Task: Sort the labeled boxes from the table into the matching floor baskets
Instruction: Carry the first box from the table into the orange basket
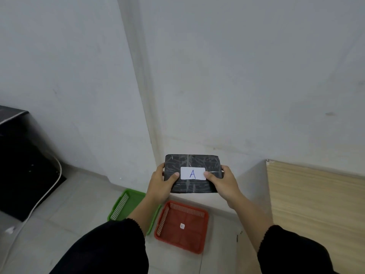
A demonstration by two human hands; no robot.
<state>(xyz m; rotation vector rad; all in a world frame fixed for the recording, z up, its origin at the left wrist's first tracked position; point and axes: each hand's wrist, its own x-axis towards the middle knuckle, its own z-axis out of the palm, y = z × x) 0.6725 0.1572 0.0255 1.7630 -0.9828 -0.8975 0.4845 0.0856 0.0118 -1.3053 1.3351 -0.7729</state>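
Hands hold one box in the air between them: the left hand [161, 179] clasps its left end and the right hand [222, 180] its right end, each thumb pressed on the top face and the other fingers curled round the edge. The black box [192, 162] is flat and rectangular with rounded corners, its long axis running left to right across the view and its broad face turned up toward the camera. Its skin looks like glossy black wrap, creased and streaked with pale lines. A white label [193, 173] sits in the middle of that face with a blue handwritten "A", upright as seen from the wearer. Black sleeves [110, 248] cover both forearms. Below the box, on the pale tiled floor [65, 210], lie two shallow plastic baskets with meshed walls: a red basket [182, 226] with a small white tag on its bottom, and a green basket [126, 204] just beside it on the left, partly hidden by the left forearm. A wood-grain table [320, 204] fills the right side. A black cabinet [21, 165] stands at far left with a white cable [42, 198] trailing down it. Plain white walls [237, 76] meet in a corner behind.
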